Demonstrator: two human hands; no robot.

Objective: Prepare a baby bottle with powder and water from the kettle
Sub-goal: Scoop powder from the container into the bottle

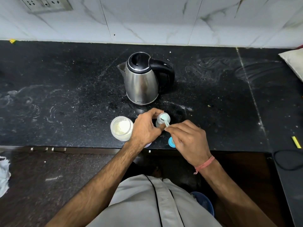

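The left hand is wrapped around the open baby bottle, which stands on the dark desk near its front edge. The right hand pinches a small scoop tipped over the bottle mouth. The powder jar sits open just left of the left hand, the kettle beyond both hands. Bare desk spreads wide to either side.

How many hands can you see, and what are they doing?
2. The left hand steadies the baby bottle in front of the kettle. The right hand tips a small scoop over the bottle's mouth.
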